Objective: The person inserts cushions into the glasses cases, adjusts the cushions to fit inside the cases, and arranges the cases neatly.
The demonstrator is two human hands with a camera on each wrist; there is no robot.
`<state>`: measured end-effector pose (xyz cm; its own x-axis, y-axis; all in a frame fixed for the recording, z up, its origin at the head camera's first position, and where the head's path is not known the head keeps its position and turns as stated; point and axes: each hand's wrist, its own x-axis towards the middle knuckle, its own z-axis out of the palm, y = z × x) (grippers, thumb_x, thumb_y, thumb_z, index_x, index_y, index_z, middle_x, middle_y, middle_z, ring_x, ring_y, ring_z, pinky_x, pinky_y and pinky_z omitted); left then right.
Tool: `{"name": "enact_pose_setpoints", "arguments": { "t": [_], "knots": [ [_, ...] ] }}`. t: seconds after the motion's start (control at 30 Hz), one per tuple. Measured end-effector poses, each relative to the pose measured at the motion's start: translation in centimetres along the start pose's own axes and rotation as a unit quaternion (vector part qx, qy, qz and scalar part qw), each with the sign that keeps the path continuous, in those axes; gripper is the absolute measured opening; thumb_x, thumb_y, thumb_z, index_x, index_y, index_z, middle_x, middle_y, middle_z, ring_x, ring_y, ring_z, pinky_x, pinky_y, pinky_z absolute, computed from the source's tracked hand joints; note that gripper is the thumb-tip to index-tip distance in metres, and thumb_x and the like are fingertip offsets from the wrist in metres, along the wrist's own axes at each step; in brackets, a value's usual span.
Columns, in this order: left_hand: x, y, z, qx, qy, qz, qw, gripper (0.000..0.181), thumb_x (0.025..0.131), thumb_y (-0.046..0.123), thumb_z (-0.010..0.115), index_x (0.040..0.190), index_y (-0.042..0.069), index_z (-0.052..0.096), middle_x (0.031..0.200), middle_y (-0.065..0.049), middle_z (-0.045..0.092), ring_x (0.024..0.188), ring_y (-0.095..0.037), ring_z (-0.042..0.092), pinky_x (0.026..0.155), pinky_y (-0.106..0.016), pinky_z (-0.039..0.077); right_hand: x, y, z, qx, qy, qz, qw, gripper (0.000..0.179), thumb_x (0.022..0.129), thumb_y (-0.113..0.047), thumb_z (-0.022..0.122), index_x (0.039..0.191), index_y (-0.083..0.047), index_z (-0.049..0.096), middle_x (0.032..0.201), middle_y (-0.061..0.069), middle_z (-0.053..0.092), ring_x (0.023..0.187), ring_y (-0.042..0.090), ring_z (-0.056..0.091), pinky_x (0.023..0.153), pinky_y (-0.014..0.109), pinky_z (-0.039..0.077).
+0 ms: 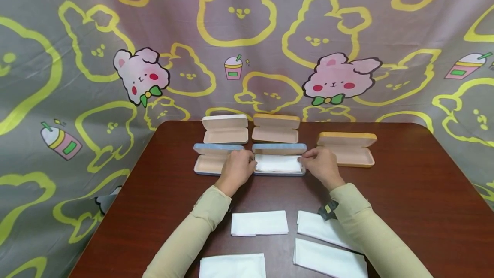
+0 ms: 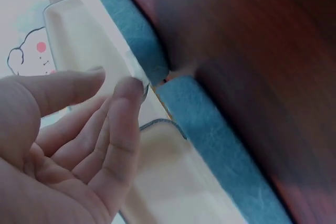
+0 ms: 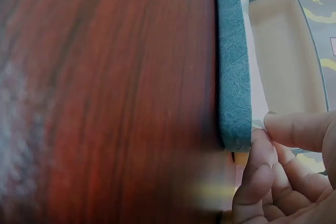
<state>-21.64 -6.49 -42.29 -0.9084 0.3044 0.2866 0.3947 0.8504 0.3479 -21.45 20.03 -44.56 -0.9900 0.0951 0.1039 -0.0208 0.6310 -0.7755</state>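
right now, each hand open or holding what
Left hand: open, at one end of the white cloth in the case.
Right hand: pinching its other end.

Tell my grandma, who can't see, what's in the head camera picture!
A person's left fingers and right fingers touch opposite ends of a folded white cloth inside an open blue case. Four more open cases sit beside and behind it, and four folded white cloths lie in front on the brown table.
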Motion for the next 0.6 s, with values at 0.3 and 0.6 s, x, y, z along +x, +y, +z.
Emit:
{"name": "enact_pose_setpoints", "arguments": {
  "t": [0.3,0.6],
  "knots": [
    [-0.2,-1.3,-1.1,-0.229,-0.081,-0.103,0.9647,0.019,0.093,0.006,0.059,0.088,-0.001,0.077,0.070,-0.005,0.069,0.060,-0.012,0.065,0.058,-0.028,0.054,-0.7,-0.1,-1.7,0.023,-0.017,0.038,0.9989,0.021,0.092,-0.016,0.066,0.103,0.001,0.074,0.093,0.014,0.070,0.074,0.024,0.063,0.061,0.032,0.050],
    [0.2,-2.0,-1.2,-0.405,-0.124,-0.231,0.8759,0.061,0.104,0.046,0.051,0.099,-0.013,0.067,0.084,-0.024,0.069,0.062,-0.027,0.069,0.060,-0.037,0.059,-0.3,-0.4,-3.4,0.136,-0.072,0.097,0.9832,0.059,0.106,-0.043,0.042,0.119,0.012,0.061,0.104,0.025,0.067,0.084,0.030,0.068,0.070,0.033,0.057]
  ]
}}
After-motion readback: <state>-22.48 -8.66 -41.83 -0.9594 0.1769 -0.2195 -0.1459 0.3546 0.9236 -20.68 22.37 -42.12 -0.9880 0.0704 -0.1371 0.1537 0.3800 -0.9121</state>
